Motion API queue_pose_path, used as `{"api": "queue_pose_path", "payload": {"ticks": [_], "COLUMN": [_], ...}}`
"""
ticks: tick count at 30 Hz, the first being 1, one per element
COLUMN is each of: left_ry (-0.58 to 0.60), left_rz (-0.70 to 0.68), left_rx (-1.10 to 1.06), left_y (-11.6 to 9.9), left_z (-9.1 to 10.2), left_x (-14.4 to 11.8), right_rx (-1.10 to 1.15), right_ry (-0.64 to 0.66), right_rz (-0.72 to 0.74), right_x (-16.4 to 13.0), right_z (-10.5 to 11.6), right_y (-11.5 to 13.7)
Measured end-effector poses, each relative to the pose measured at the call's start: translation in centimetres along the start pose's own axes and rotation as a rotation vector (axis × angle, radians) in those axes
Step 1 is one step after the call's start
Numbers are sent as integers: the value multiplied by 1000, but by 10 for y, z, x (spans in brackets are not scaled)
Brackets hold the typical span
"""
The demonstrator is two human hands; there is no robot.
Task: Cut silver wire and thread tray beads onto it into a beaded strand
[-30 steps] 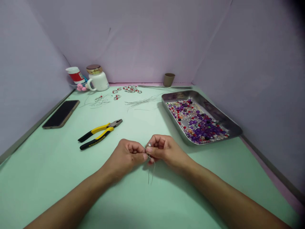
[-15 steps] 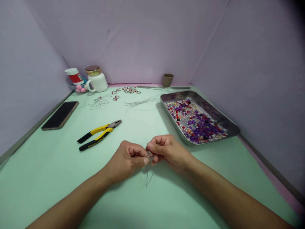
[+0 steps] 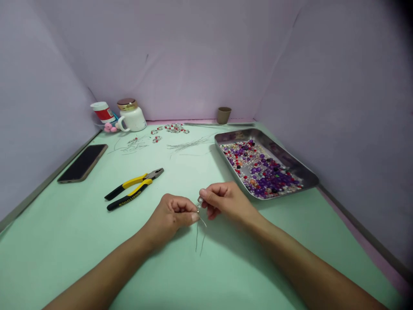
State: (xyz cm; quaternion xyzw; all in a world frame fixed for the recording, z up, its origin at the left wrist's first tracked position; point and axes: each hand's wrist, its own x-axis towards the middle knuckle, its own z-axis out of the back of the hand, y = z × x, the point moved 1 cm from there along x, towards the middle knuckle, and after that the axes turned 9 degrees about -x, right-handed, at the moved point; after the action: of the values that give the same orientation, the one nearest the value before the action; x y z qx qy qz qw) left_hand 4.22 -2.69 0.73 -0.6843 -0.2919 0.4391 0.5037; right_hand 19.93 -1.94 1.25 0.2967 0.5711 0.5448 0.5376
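My left hand [image 3: 171, 215] and my right hand [image 3: 226, 200] meet over the green table [image 3: 80, 241], fingertips pinched together on a small beaded wire piece [image 3: 200, 203]. Pale beads show between the thumbs. Two thin wire ends [image 3: 199, 237] hang down from the piece toward me. Both hands grip the same piece, the left from the left side, the right from above and right.
Yellow-handled pliers [image 3: 134, 187] lie left of my hands. A steel tray [image 3: 306, 174] of purple, red and pale beads sits at right. Farther back are loose wires [image 3: 187, 144], finished bead pieces [image 3: 176, 128], a phone [image 3: 83, 162], a white jar [image 3: 132, 115], a small cup [image 3: 223, 114].
The view tilted down a little, so everything sits lower in the frame. My fingers shifted on the beaded piece and the wire ends swung slightly; both hands stay on it.
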Motion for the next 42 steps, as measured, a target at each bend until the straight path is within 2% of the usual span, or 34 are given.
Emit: {"api": "queue_pose_path", "payload": {"ticks": [5, 8, 11, 16, 21, 27, 33, 36, 42], "left_ry": [41, -19, -95, -177, -236, -211, -269, -288, -312], "left_rz": [2, -114, -222, -54, -20, 18, 17, 33, -74], "left_rx": [142, 386, 515, 242, 95, 92, -14, -86, 112], "left_y": [0, 2, 2, -2, -5, -6, -1, 2, 0], "left_z": [-5, -12, -18, -17, -7, -4, -3, -2, -5], "left_x": [-2, -6, -9, -5, -1, -2, 0, 1, -2], "right_rx": [-354, -479, -492, -348, -227, -236, -148, -133, -96], "right_ry": [-77, -172, -194, -79, 70, 62, 26, -8, -18], "right_rz": [108, 219, 225, 164, 114, 118, 72, 102, 131], "right_x": [-5, -7, -6, -4, -3, -5, -4, -2, -2], "right_z": [-1, -3, -3, -2, -3, -2, -9, -12, -12], "right_y": [-4, -7, -6, -1, -8, -7, -11, -18, -13]}}
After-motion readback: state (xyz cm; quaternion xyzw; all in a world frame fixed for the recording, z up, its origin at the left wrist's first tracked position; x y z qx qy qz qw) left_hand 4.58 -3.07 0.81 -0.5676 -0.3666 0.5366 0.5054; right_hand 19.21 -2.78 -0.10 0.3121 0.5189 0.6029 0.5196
